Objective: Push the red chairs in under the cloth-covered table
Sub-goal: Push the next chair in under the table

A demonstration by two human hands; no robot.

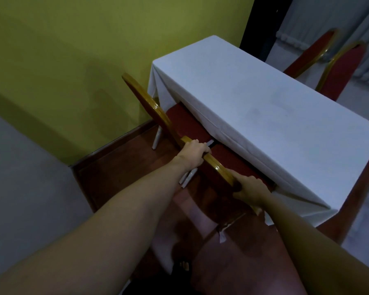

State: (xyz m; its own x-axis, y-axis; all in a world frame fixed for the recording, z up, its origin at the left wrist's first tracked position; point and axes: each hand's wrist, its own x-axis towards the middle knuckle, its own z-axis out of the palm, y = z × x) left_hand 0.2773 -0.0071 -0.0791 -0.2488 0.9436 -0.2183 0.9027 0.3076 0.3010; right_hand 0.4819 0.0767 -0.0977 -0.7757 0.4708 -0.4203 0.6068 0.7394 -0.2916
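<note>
On the gold top rail of the near red chair (217, 167), both hands grip, bare arms stretched forward from the bottom of frame. Left hand (193, 153) is wrapped over the rail toward its far end, fingers curled over the front edge, thumb side hidden under it. Right hand (250, 188) is clamped on the rail's near end, fingers folded down over the frame, knuckles up. Chair back runs diagonally between the hands; its red seat (232, 161) sits partly under the hanging edge of the white tablecloth (254, 107), front part hidden by the cloth.

Just beyond the left hand, a second red chair (149, 105), same gold frame, stands beside the first along the same long side of the table; its seat (185, 122) also goes partly under the cloth. Backs of the two chairs nearly meet end to end. Pale chair legs (158, 138) show on the reddish-brown floor (119, 167) under both.

Cloth-covered table stretches away to upper right, top bare. Across it, on the far side, two more red chair backs (339, 71) stick up above the table edge, side by side. Yellow-green wall (94, 50) on the left, close behind the second chair. Dark strip of doorway or post at top, can't tell which. Light is dim.
</note>
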